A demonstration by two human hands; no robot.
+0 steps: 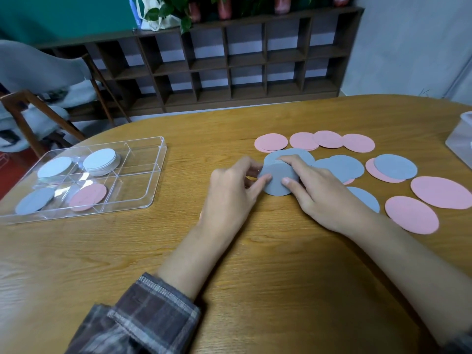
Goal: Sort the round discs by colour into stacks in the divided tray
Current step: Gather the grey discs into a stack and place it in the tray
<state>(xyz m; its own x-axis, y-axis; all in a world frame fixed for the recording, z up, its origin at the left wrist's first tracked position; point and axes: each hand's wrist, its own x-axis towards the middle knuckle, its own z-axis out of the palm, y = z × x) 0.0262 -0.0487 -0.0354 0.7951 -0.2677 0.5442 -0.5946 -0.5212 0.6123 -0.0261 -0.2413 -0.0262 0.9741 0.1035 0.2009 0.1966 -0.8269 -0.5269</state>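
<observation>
A dark cubby shelf (229, 67) is standing against the far wall, carrying plants (173, 11) and a cloth bag (155, 19); a grey chair (38, 65) is sitting beside the oval wooden table (127, 251).

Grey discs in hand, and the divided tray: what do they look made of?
Grey discs: probably thin card or foam sheet. The finish is matte with no glare, and the edges look flat and thin. The view does not settle which of the two it is.
Divided tray: clear hard plastic, glossy. The grain of the table shows through it, and its rims catch light.
</observation>
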